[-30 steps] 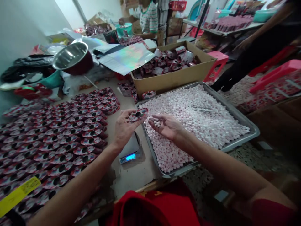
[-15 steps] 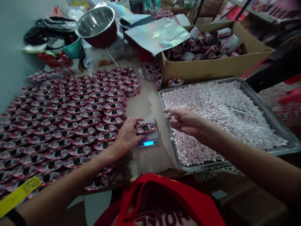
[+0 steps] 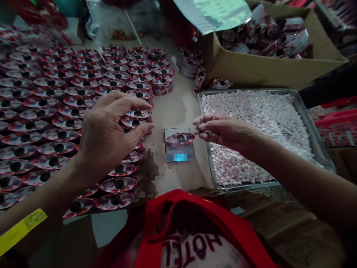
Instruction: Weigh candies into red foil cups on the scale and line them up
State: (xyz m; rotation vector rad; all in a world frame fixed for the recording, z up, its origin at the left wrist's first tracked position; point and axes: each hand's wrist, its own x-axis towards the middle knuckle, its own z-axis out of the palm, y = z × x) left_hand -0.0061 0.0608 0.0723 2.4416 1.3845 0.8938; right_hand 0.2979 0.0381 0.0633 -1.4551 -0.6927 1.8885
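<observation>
A small scale (image 3: 178, 152) with a blue-lit display stands on the table, and one oval patterned container (image 3: 180, 138) with a dark round opening rests on it. My left hand (image 3: 108, 130) is over the rows of similar containers (image 3: 52, 124), its thumb and fingers apart with nothing between them. Between the scale and the tray, my right hand (image 3: 220, 130) has its fingertips pinched together near the container's right end; whatever they hold is too small to make out. Small white and pale pink pieces (image 3: 251, 111) fill the metal tray under my right wrist.
Behind the tray (image 3: 320, 149) is a cardboard box (image 3: 251, 67) full of containers, with a shiny sheet (image 3: 214, 15) over its left corner. Several containers (image 3: 189, 67) stand beside the box. A clear plastic bag (image 3: 111, 26) lies at the back.
My left hand has let go of the container on the scale and moved left, over the rows. My right hand remains pinched beside the scale. The view has tilted down.
</observation>
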